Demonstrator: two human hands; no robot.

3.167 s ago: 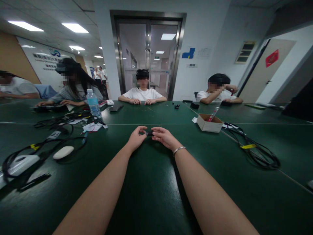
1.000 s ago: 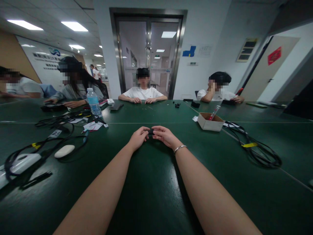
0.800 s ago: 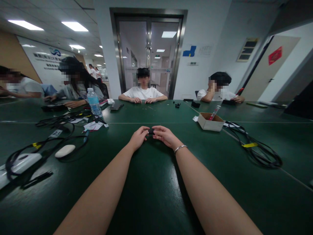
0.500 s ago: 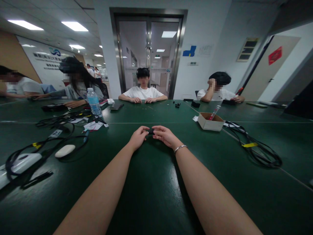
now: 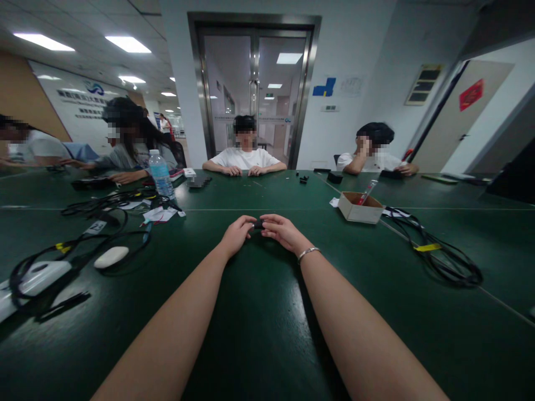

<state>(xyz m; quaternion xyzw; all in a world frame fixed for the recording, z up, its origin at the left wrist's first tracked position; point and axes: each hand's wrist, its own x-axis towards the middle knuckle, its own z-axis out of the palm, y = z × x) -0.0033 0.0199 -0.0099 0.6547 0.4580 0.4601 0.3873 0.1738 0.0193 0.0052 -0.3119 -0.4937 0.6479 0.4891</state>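
Both of my hands meet over the middle of the dark green table [image 5: 259,312]. Between their fingertips is a small black object [image 5: 258,224], too small and too covered to name. My left hand [image 5: 238,236] grips its left end with thumb and fingers. From the other side my right hand [image 5: 282,231] has its fingers closed round the right end. A silver bracelet [image 5: 308,254] circles my right wrist. The fingers hide most of the object.
To the left lie tangled black cables [image 5: 104,239], a white mouse [image 5: 111,257], a white power strip [image 5: 37,284] and a water bottle [image 5: 162,177]. Rightward are an open cardboard box [image 5: 360,214] and a coiled cable [image 5: 443,262]. Several people sit around the table.
My hands and the black object have hardly moved. At the far left, a seated person has shifted slightly.
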